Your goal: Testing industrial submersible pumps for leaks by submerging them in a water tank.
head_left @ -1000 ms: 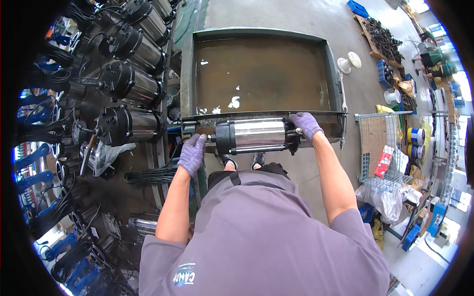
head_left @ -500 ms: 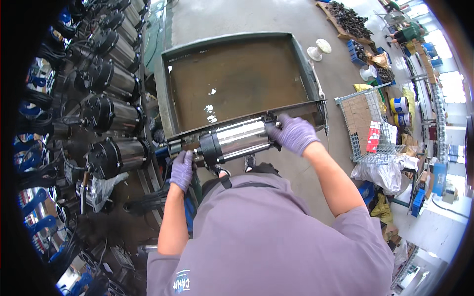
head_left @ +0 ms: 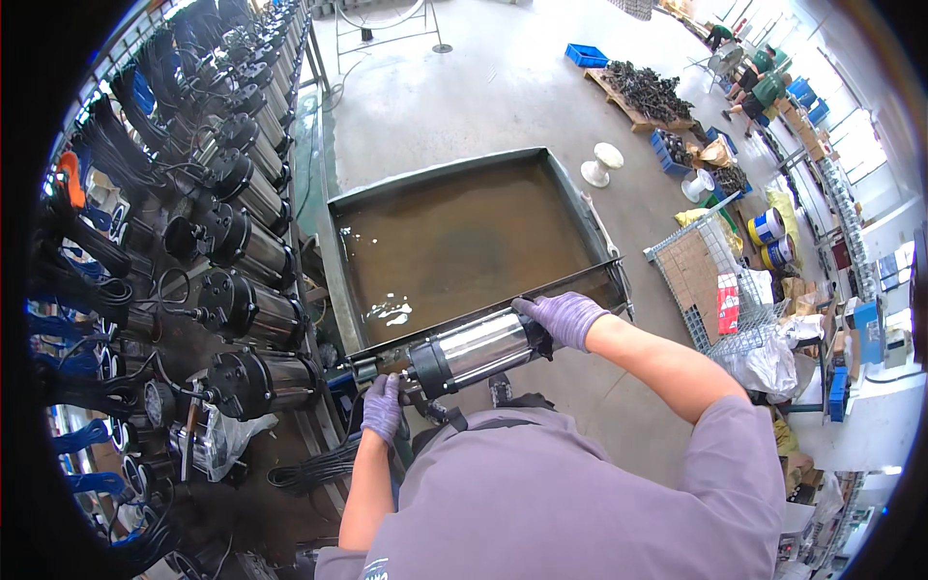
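Left of the water tank (head_left: 333,232), a row of steel-bodied pumps (head_left: 253,311) with black cables lies on a rack. At the tank's near rim, the left hand (head_left: 383,406), in a purple glove, is closed around the dark end of a submersible pump (head_left: 471,351), which lies tilted along that rim. The right hand (head_left: 564,317), also gloved, grips the pump's other end. Right of the tank stands a wire cage (head_left: 720,290), with paint buckets (head_left: 770,237) beyond it

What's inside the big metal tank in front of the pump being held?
The tank holds murky brown water with a few bright glints near its front edge. The water is too cloudy to show the bottom, and the pump covers part of the front rim.
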The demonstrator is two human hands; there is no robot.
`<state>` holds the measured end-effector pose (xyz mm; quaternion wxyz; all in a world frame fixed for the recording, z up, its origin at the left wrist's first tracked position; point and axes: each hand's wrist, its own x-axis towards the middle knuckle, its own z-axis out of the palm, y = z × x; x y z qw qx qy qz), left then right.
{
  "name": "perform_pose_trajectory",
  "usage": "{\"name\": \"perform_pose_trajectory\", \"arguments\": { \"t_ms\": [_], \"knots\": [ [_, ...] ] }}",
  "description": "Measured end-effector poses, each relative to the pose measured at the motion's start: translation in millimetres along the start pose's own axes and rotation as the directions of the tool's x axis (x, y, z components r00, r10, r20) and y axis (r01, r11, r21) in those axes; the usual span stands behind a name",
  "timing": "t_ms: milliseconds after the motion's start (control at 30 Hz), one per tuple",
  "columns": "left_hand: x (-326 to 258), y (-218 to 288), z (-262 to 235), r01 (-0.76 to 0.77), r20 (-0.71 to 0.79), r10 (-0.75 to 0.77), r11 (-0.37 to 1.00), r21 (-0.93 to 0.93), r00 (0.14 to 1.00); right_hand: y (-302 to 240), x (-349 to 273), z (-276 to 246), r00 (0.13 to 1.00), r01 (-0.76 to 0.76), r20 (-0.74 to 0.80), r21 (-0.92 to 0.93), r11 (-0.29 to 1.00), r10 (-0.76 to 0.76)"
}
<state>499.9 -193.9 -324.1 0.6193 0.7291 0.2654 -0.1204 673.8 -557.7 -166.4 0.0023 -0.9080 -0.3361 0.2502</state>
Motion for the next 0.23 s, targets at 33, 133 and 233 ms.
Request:
{"name": "perform_pose_trajectory", "arguments": {
  "t_ms": [33, 133, 233],
  "knots": [
    [2.6, -5.2, 0.4, -0.014, -0.01, 0.014, 1.0, -0.025, 1.0, -7.1, 2.5, -11.7, 1.0, 0.005, -0.005, -0.004, 1.0, -0.005],
    [-1.2, -0.4, -1.3, -0.009, 0.0, 0.009, 1.0, -0.007, 1.0, -16.9, 12.7, -28.8, 0.971, -0.029, 0.218, -0.305, 0.952, 0.099],
    [-2.7, 5.1, -4.0, 0.026, 0.016, -0.027, 0.999, 0.037, 1.0, 2.6, 25.7, -10.1, 0.979, 0.035, 0.201, -0.243, 0.969, 0.015]
  ]
}}
